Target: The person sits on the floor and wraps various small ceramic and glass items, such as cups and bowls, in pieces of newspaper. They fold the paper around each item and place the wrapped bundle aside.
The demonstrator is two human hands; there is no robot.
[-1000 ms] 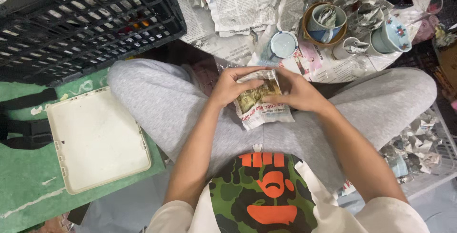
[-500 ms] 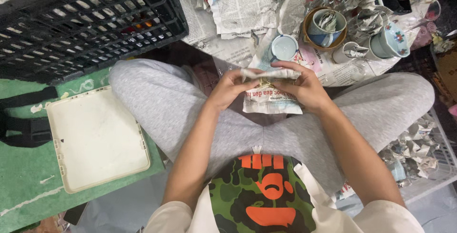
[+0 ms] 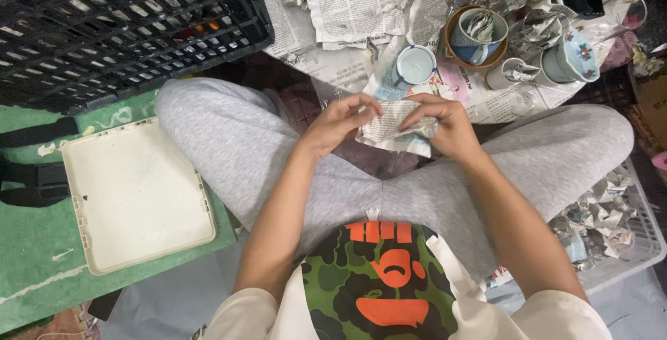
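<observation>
Hands: my left hand (image 3: 338, 123) and right hand (image 3: 445, 126) pinch a newspaper bundle (image 3: 394, 126), mid-frame.
Progress: I judge wrapping nearly closed; cups (image 3: 479, 34) upper right unwrapped.

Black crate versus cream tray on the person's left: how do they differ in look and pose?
The black crate is a deep open lattice, with things showing through its slots; the cream tray is shallow, solid and plain. The crate lies farther from the person, beyond the left knee; the tray lies nearer, on the green mat. Both look like plastic, and neither hand touches them.

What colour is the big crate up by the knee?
Black. The crate shows best in the head view, top left.
</observation>
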